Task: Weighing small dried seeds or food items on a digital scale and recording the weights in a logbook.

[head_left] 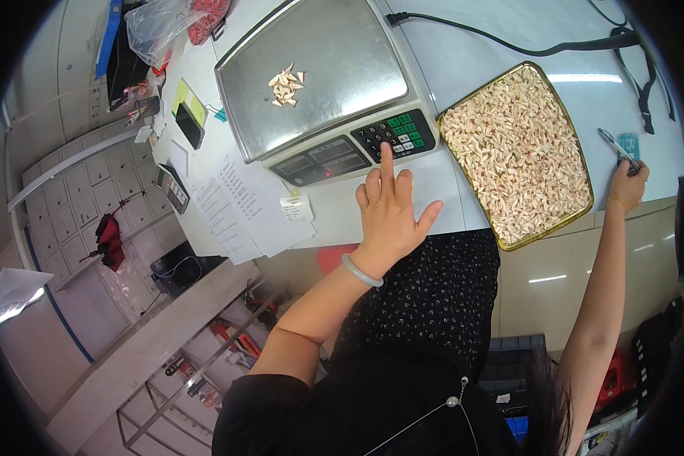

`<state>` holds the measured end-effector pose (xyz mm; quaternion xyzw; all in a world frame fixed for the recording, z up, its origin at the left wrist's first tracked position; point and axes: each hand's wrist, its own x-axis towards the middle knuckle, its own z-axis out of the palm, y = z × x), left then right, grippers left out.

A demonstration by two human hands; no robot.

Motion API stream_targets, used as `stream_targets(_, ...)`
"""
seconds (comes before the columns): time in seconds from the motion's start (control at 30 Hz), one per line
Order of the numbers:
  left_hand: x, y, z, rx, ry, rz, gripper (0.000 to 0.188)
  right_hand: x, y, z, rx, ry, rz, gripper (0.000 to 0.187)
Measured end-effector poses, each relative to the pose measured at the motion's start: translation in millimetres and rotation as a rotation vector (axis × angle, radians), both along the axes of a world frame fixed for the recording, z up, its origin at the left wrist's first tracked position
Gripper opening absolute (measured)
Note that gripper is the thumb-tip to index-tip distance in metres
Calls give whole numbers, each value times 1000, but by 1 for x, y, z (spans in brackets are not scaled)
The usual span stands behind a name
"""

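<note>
My left hand (391, 209), with a pale bangle (362, 270) at its wrist, reaches to the keypad (397, 138) of a digital scale (342, 53). Its index fingertip touches the lower keys; the thumb is spread and the other fingers are bent, holding nothing. On the scale's metal pan lies a small heap of pale, wedge-shaped pieces (286, 85). Many similar pieces (520, 152) fill a gold-rimmed tray (549, 232) right of the scale. Beyond the tray, my right hand (628, 186) is closed on a pen (615, 146), beside a small teal card (628, 144).
Printed sheets (239, 201), a calculator (173, 188) and a phone (189, 126) lie left of the scale. Plastic bags (159, 30) sit at the far left corner. A black cable (501, 47) runs from the scale across the white table, near a black strap (644, 99).
</note>
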<state>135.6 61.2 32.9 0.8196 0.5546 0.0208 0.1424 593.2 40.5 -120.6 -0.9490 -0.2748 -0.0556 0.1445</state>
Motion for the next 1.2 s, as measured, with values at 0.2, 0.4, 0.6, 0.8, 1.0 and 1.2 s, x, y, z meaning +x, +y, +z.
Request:
stream_targets(0.2, 20, 18, 5, 75, -64, 2, 51, -4, 1, 1, 14, 11, 2, 39)
stream_targets(0.4, 40, 22, 13, 79, -181, 18, 48, -4, 1, 3, 3, 6, 2, 39)
stream_targets(0.6, 117, -10, -16, -116, -327, -286, 45, -4, 0, 2, 4, -6, 0, 38)
stream_targets(0.8, 154, -7, -47, -25, -297, -288, 40, -4, 3, 3, 4, -2, 2, 38)
stream_targets(1.0, 146, 10, -55, -250, -457, -340, 27, -6, 2, 4, 8, -4, -2, 38)
stream_targets(1.2, 134, 27, -41, -1015, -996, 269, 19, -8, 3, 6, 11, -13, 2, 37)
